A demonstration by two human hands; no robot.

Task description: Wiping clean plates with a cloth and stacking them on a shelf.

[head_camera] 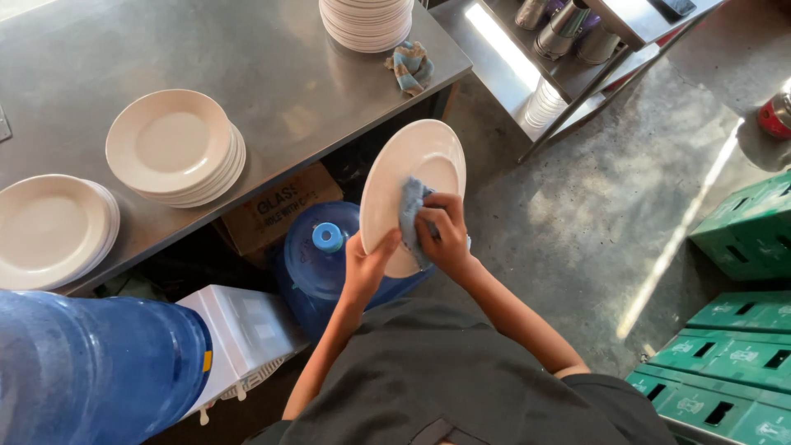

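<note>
My left hand (368, 265) grips the near rim of a white plate (416, 161), which I hold tilted in front of me beyond the edge of the steel table (280, 91). My right hand (445, 235) presses a blue-grey cloth (409, 206) against the plate's face, fingers closed around the cloth. Both forearms reach out from my dark shirt at the bottom of the view.
Three stacks of white plates (177, 148) (51, 231) (367, 21) and a crumpled rag (410, 66) lie on the table. Under and beside it are blue water jugs (317, 264) (99, 371), a cardboard box (276, 206) and a white unit (247, 330). Green crates (733, 346) stand right; a metal rack (568, 58) behind.
</note>
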